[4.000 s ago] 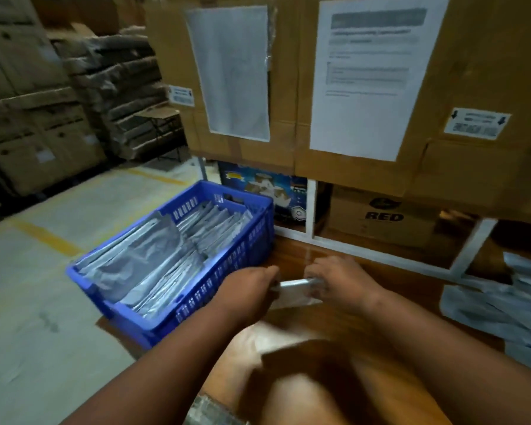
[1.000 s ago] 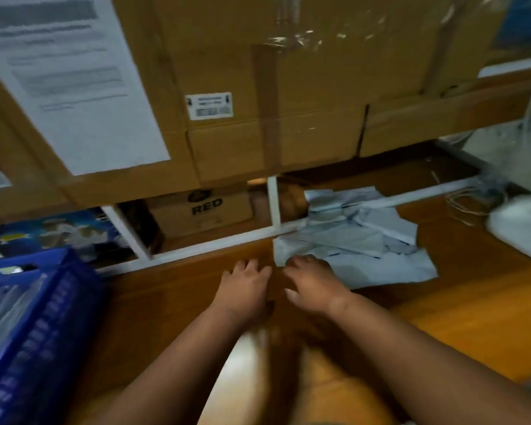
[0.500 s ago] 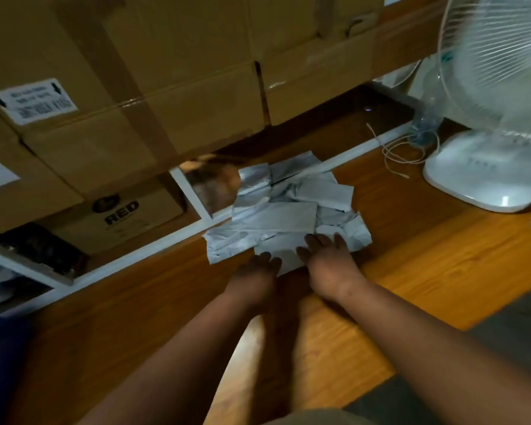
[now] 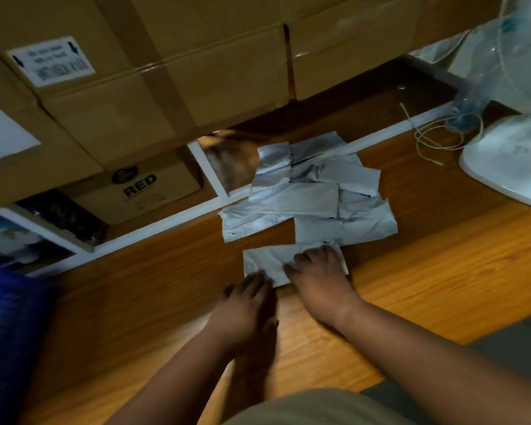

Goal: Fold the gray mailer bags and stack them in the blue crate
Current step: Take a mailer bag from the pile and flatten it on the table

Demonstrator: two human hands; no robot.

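A loose pile of gray mailer bags [image 4: 307, 197] lies on the wooden table [image 4: 442, 271] in the middle of the view. One gray mailer bag [image 4: 264, 262] sits apart from the pile, nearer to me. My right hand [image 4: 316, 271] rests flat on its right part, fingers spread over its far edge. My left hand [image 4: 242, 308] lies with its fingertips at the bag's near left corner. Only a blurred side of the blue crate [image 4: 10, 332] shows at the left edge; its inside is out of view.
Stacked cardboard boxes [image 4: 166, 72] overhang the far side of the table on a white frame [image 4: 209, 176]. A white fan base [image 4: 512, 167] and a loose string [image 4: 432, 139] are at the far right. A small box marked RED [image 4: 138, 185] sits under the frame.
The view has swung right from the crate to the pile. Both hands reached the pile, and my right hand has drawn one bag out toward me.
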